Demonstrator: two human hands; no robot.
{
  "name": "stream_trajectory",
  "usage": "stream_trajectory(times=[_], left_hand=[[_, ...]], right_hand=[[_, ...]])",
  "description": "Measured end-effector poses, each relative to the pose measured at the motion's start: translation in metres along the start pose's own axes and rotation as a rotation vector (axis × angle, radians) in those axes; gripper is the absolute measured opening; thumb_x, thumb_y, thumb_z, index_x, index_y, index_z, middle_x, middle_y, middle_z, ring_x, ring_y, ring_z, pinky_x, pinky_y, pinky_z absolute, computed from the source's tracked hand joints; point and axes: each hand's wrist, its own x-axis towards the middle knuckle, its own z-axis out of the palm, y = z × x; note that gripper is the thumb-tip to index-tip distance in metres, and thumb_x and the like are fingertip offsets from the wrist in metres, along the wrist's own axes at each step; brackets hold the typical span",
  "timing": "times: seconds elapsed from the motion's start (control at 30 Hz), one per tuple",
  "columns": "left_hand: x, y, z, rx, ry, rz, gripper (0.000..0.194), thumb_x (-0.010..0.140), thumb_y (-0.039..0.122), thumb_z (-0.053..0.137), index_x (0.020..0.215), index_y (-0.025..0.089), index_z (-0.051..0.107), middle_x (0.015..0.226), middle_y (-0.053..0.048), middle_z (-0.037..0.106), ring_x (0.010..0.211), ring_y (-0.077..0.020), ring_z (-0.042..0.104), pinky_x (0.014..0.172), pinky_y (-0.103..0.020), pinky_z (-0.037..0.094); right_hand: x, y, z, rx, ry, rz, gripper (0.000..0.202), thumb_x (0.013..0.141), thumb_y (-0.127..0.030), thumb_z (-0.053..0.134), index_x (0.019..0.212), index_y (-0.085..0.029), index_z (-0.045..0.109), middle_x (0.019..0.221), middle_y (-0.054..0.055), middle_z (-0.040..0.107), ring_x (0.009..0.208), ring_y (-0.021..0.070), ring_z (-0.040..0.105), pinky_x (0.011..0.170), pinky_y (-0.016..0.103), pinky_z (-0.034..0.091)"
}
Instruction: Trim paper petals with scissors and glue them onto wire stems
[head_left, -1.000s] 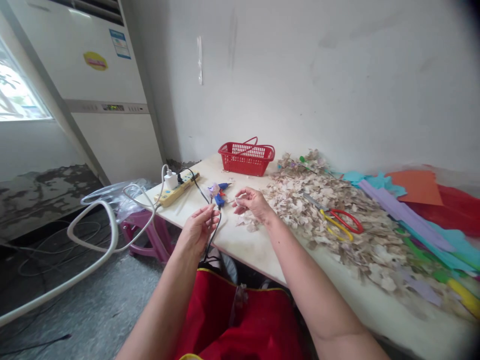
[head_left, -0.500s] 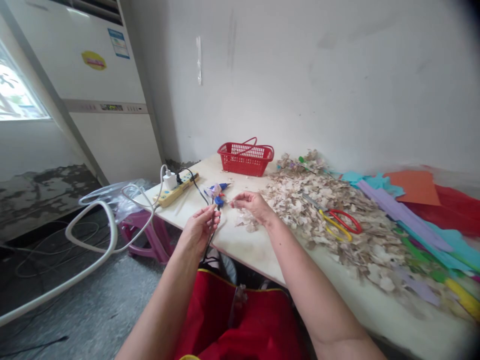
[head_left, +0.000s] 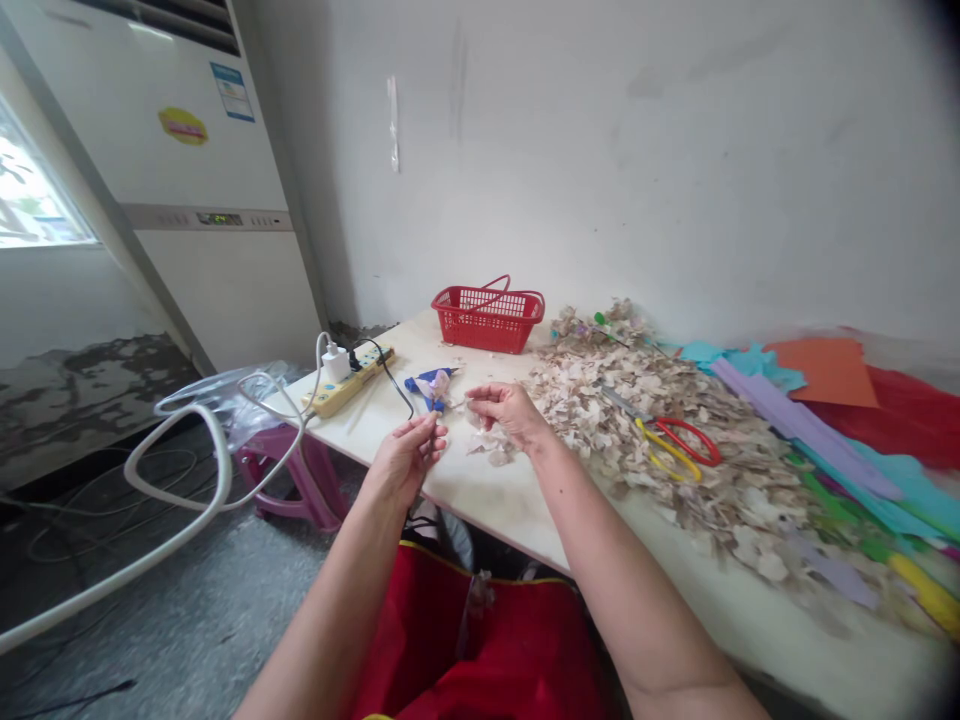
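My left hand [head_left: 411,456] is closed in a pinch below a small pale pink flower of thin petals [head_left: 433,386], which stands above the fingertips. Its stem is mostly hidden by the fingers. Just behind the flower, a blue glue gun [head_left: 424,382] lies on the table, nozzle to the right, partly covered by the flower. To the right, my right hand [head_left: 511,416] pinches a thin pale petal [head_left: 475,410] between thumb and fingers. Loose petals [head_left: 498,448] lie under that hand, beside a large heap of dry beige petals [head_left: 585,400].
Scissors [head_left: 679,443] with red and yellow handles lie on the heap. A red basket [head_left: 489,322] stands at the back. A yellow power strip [head_left: 349,382] with plugs sits at the left table edge, and coloured sheets [head_left: 821,372] are at right. A purple stool [head_left: 296,475] stands below.
The blue part near my left fingertips has shifted, and the glue gun now shows behind the flower. The flower is slightly more upright and clearer. My right hand has barely moved.
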Motion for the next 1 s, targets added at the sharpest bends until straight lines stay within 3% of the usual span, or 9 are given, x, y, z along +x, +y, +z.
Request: stream_trajectory(times=[0.17,0.53,0.77,1.0], left_hand=[[0.000,-0.001,0.001,0.022,0.006,0.003,0.008,0.075,0.007,0.054,0.083,0.009,0.056,0.061,-0.003,0.061,0.044,-0.0063,0.056,0.040,-0.013,0.045],[0.000,-0.007,0.007,0.084,-0.021,0.024,0.006,0.075,0.011,0.057,0.080,0.011,0.054,0.063,-0.004,0.063,0.046,-0.0073,0.057,0.040,-0.014,0.045],[0.001,-0.006,0.011,0.089,-0.010,0.028,0.006,0.074,0.011,0.058,0.078,0.011,0.054,0.061,-0.004,0.063,0.045,-0.0074,0.057,0.041,-0.014,0.046],[0.000,-0.005,0.013,0.095,0.006,0.022,0.005,0.074,0.010,0.057,0.079,0.011,0.054,0.061,-0.004,0.063,0.045,-0.0076,0.057,0.040,-0.014,0.046]], right_hand=[[0.002,0.002,-0.001,0.061,0.028,0.009,0.022,0.054,-0.025,0.071,0.069,-0.012,0.061,0.048,-0.004,0.056,0.037,0.0070,0.047,0.039,0.021,0.039],[-0.004,-0.013,-0.003,0.181,0.071,-0.009,0.024,0.056,-0.026,0.070,0.071,-0.014,0.056,0.045,-0.006,0.054,0.030,0.0054,0.043,0.029,0.016,0.034],[-0.008,-0.018,0.000,0.162,0.021,0.025,0.031,0.060,-0.031,0.067,0.081,-0.018,0.049,0.051,-0.004,0.060,0.040,0.0137,0.058,0.038,0.024,0.048],[-0.006,-0.017,-0.001,0.113,0.053,-0.034,0.024,0.059,-0.028,0.067,0.074,-0.016,0.053,0.053,-0.004,0.058,0.042,0.0112,0.056,0.039,0.021,0.046]])
